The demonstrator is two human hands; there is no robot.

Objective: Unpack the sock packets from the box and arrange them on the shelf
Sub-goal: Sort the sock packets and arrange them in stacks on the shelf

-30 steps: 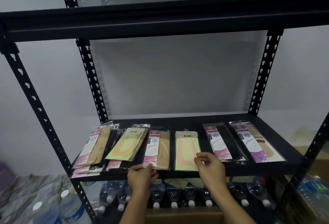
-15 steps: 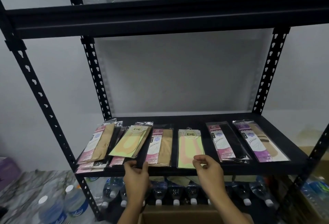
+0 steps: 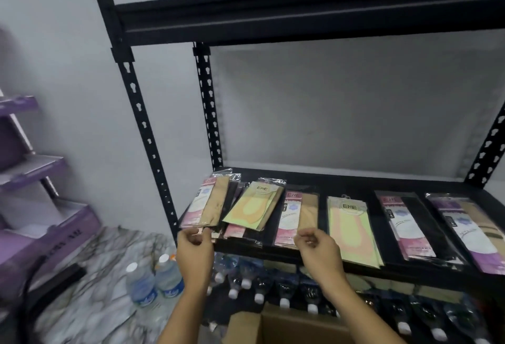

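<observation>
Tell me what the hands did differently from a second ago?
The left hand slid left, from the pink-and-tan packet to the front corner of the leftmost pile, pinching its edge. The right hand drifted left off the yellow packet and holds nothing. The packets on the shelf stayed in their row.

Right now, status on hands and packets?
Left hand pinching leftmost packet. Right hand empty, fingers curled, by pink packet. Left piles overlap; nothing blocking.

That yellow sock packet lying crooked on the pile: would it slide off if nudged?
Probably. The yellow sock packet has a glossy plastic sleeve and rests askew on other packets, so it looks slippery. It seems thin, flat and light, likely bending when lifted by one end.
</observation>
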